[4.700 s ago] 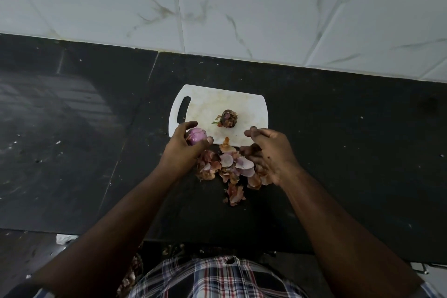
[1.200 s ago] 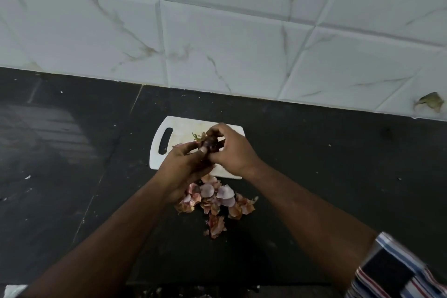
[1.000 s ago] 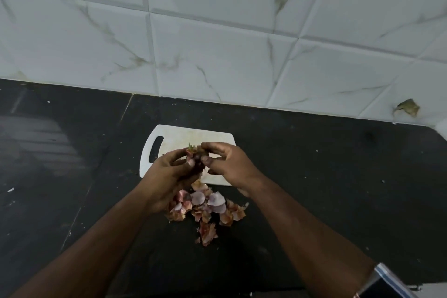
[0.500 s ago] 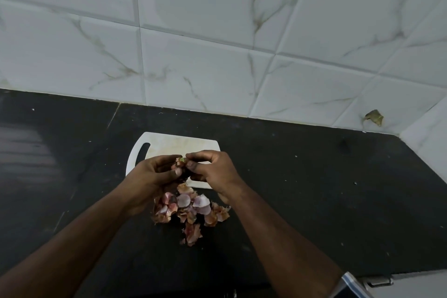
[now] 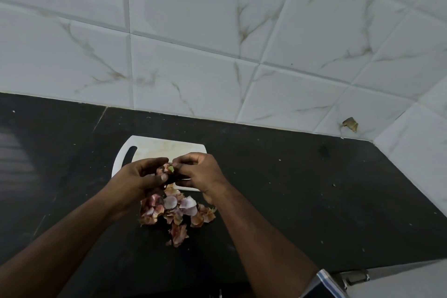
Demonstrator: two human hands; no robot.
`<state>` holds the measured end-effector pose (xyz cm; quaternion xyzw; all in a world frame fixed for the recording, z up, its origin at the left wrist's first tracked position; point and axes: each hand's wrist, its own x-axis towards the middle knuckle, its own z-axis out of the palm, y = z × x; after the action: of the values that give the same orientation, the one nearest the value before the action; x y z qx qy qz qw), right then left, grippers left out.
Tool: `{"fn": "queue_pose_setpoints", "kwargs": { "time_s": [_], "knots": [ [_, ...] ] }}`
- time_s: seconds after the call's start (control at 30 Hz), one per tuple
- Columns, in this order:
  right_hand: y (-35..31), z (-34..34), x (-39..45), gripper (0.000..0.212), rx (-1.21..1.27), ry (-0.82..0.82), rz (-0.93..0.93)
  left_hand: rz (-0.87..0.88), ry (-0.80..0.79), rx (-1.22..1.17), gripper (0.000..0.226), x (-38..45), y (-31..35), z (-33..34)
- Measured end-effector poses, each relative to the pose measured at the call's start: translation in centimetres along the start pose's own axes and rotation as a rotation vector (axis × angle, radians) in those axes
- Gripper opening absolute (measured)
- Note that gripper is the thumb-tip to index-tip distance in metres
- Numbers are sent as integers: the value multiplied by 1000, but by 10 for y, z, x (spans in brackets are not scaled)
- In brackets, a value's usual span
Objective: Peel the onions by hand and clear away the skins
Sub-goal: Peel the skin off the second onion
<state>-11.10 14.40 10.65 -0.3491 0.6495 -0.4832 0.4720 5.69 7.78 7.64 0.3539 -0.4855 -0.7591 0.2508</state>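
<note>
A small dark onion (image 5: 168,170) with a green sprout tip sits between both hands, just above the near edge of the white cutting board (image 5: 154,150). My left hand (image 5: 137,179) grips the onion from the left, fingers curled round it. My right hand (image 5: 199,172) pinches its top from the right with thumb and fingers. Most of the onion is hidden by the fingers. Below the hands a heap of pink and brown onion skins (image 5: 177,211) lies on the black counter (image 5: 290,201).
A white marble-tile wall (image 5: 217,43) rises behind the counter and turns a corner at the right. A brown scrap (image 5: 350,124) sticks to the tile near that corner. The counter's front edge and a metal fitting (image 5: 355,276) show at the lower right.
The peeled onion seen in the oldest frame is out of my left hand. Both hands have picked up the unpeeled onion from the board and keep working at it. The view tilted up and right.
</note>
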Motion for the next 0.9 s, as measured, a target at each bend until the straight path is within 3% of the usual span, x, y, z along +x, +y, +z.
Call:
{"fn": "queue_pose_setpoints", "kwargs": {
  "time_s": [0.37, 0.57, 0.73, 0.9],
  "knots": [
    [-5, 7, -5, 11, 144, 14, -98, 82, 9, -74, 52, -13, 8, -4],
    [-8, 2, -12, 27, -140, -72, -274, 131, 15, -34, 51, -17, 9, -10],
    [-3, -3, -3, 27, -480, -11, -513, 158, 38, 22, 46, -19, 7, -9],
    [1, -6, 1, 24, -413, -10, -509, 131, 44, -57, 46, -16, 7, -7]
  ]
}}
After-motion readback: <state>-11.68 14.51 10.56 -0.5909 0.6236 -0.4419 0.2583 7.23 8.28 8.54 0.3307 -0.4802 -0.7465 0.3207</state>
